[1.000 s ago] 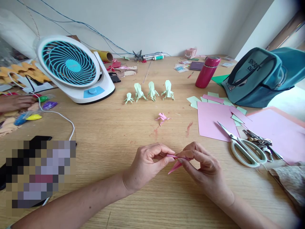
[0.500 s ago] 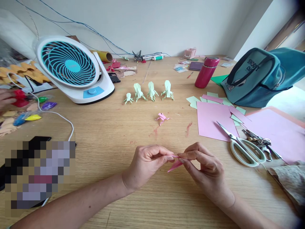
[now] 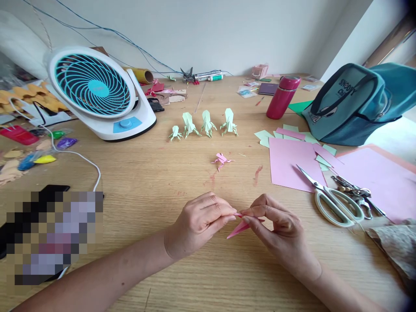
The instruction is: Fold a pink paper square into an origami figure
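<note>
The left hand [image 3: 199, 223] and right hand [image 3: 281, 234] are close together over the wooden table [image 3: 152, 173], the thumb and fingertips of each pinched on the folded pink paper [image 3: 238, 229], which sits between them with 1 pointed flap slanting down to the left below the right thumb. To work this narrow part well, it seems best to let the right pinch anchor the layers while the left fingertips press the thin end lightly, lining up edges before any hard crease; the paper probably skews or tears if the 2 hands pull apart. The loose flap is best left clear of the palms.

Fingertips cover most of the thin end, so its exact fold cannot be made out. Coarse squares mask part of the dark phone-like object [image 3: 53, 190], and the right edge cuts off the grey-brown cloth [image 3: 394, 249] and blue-green backpack [image 3: 349, 106]
</note>
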A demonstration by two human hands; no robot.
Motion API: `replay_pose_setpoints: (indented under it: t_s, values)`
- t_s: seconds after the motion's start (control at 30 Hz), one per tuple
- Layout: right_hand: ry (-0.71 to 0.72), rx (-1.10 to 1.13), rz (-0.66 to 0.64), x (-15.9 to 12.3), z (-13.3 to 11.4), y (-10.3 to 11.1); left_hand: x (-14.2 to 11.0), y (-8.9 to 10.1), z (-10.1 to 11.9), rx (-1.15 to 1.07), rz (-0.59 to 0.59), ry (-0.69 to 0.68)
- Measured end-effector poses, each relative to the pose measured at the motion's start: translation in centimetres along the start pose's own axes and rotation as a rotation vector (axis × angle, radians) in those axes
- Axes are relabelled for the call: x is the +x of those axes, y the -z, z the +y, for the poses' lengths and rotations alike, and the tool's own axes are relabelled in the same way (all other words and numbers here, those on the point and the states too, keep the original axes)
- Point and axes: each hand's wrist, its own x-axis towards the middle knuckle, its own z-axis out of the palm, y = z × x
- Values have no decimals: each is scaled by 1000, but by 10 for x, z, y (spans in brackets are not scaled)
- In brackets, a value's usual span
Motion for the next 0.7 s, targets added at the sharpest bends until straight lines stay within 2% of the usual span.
replay_pose_setpoints:
  t_s: [0.1, 0.33, 0.7]
  values:
    - [12, -9, 4, 0, 0, 1, 0, 0, -1, -4, 8, -20]
    - [112, -103, -13, -1, 1, 1, 3, 0, 2, -146, -1, 182]
    - [97, -139, -34, -2, 0, -1, 3, -5, 10, -125, -20, 263]
